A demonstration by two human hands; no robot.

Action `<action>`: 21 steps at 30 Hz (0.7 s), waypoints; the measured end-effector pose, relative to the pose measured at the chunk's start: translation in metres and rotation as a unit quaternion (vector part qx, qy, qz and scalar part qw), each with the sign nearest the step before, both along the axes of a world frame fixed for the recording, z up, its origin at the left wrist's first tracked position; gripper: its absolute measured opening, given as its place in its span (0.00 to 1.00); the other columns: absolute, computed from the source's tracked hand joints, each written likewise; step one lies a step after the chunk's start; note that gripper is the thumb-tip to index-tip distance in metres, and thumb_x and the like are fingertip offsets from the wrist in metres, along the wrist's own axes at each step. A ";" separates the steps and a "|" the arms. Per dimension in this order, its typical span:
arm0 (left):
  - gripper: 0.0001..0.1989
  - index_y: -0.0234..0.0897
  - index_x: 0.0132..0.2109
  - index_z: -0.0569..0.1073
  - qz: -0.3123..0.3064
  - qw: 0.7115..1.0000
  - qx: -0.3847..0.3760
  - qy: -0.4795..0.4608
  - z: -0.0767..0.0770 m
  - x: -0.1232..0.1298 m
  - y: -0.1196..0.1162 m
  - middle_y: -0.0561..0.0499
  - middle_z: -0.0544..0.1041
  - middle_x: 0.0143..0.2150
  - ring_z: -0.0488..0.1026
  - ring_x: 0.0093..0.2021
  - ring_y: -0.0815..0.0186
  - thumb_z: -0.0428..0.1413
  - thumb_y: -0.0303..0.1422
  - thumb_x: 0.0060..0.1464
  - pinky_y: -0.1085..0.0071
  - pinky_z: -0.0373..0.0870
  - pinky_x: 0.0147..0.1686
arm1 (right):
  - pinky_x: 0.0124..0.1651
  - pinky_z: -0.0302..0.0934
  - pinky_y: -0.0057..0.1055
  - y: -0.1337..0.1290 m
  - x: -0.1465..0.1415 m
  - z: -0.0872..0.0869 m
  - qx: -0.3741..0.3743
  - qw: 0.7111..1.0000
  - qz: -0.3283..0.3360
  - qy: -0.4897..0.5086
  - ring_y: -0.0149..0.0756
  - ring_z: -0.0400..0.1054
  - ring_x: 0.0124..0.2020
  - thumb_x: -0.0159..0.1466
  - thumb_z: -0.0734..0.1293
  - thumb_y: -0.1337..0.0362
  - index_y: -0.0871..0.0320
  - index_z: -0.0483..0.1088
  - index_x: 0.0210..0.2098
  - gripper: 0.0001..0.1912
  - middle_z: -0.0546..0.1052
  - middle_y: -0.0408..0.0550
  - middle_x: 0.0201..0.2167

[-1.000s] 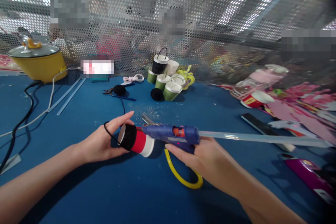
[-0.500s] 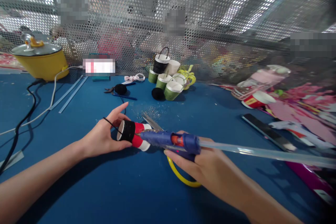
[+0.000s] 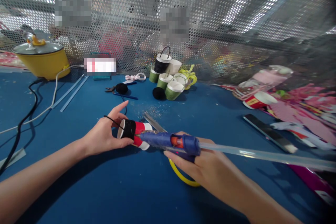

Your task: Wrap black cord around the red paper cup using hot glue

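My left hand (image 3: 107, 133) grips a small paper cup (image 3: 139, 128) lying on its side. The cup is red and white, with black yarn (image 3: 129, 128) wound round part of it, and a loose black strand runs from it across my fingers. In my right hand (image 3: 199, 161) is a blue glue gun (image 3: 165, 140), its nozzle at the edge of the yarn on the red surface. A long clear glue stick (image 3: 244, 152) sticks out of its back end. Beneath the gun lie scissors (image 3: 154, 122) with yellow handles, partly covered by my right hand.
Behind stand several green-wrapped cups (image 3: 174, 89) and a black-wrapped cup (image 3: 162, 64). Black yarn balls (image 3: 159, 93) and pliers (image 3: 110, 89) lie nearby. A yellow pot (image 3: 42, 63) with cables is at left. A phone-like black object (image 3: 267, 131) and a white glue gun (image 3: 296, 131) lie at right.
Both hands, the cup and the glue gun hold nearly the same pose. The whole view has shifted very slightly.
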State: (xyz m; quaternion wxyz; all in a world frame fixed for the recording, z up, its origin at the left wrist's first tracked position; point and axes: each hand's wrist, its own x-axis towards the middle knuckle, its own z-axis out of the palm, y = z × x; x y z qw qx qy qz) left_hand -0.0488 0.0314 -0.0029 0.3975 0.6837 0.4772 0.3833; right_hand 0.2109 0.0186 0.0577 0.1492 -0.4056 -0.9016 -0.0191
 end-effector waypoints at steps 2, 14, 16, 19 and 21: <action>0.47 0.45 0.65 0.44 -0.010 1.000 0.010 0.005 0.001 0.001 0.000 0.48 0.71 0.45 0.73 0.39 0.62 0.62 0.33 0.43 0.57 0.70 0.46 | 0.35 0.70 0.31 0.003 0.002 0.002 0.009 1.000 0.022 0.005 0.42 0.74 0.34 0.58 0.66 0.64 0.53 0.77 0.31 0.06 0.79 0.49 0.26; 0.45 0.50 0.65 0.44 -0.075 0.988 0.128 0.033 -0.008 -0.003 0.000 0.47 0.69 0.50 0.70 0.48 0.59 0.61 0.30 0.46 0.59 0.67 0.50 | 0.27 0.65 0.31 0.017 -0.005 0.002 -0.104 0.992 -0.050 0.047 0.39 0.72 0.24 0.61 0.62 0.60 0.57 0.75 0.29 0.11 0.77 0.48 0.21; 0.45 0.50 0.65 0.44 -0.074 0.987 0.137 0.040 -0.008 -0.002 0.000 0.46 0.69 0.50 0.70 0.49 0.59 0.61 0.30 0.46 0.58 0.66 0.51 | 0.25 0.63 0.31 0.019 -0.007 -0.001 -0.142 0.985 -0.080 0.062 0.38 0.70 0.22 0.60 0.63 0.59 0.58 0.73 0.26 0.11 0.76 0.47 0.20; 0.45 0.49 0.65 0.44 -0.078 0.985 0.148 0.049 -0.008 -0.002 -0.001 0.45 0.69 0.51 0.70 0.49 0.58 0.61 0.30 0.46 0.58 0.66 0.52 | 0.22 0.59 0.30 0.021 -0.010 -0.001 -0.172 0.976 -0.089 0.100 0.34 0.65 0.18 0.58 0.63 0.59 0.57 0.68 0.21 0.12 0.73 0.44 0.17; 0.45 0.49 0.65 0.45 -0.080 0.983 0.157 0.056 -0.008 -0.002 -0.002 0.45 0.69 0.51 0.70 0.50 0.58 0.61 0.30 0.46 0.58 0.65 0.52 | 0.24 0.59 0.29 0.021 -0.012 0.001 -0.198 0.968 -0.085 0.129 0.33 0.64 0.19 0.58 0.64 0.61 0.56 0.66 0.19 0.12 0.71 0.42 0.17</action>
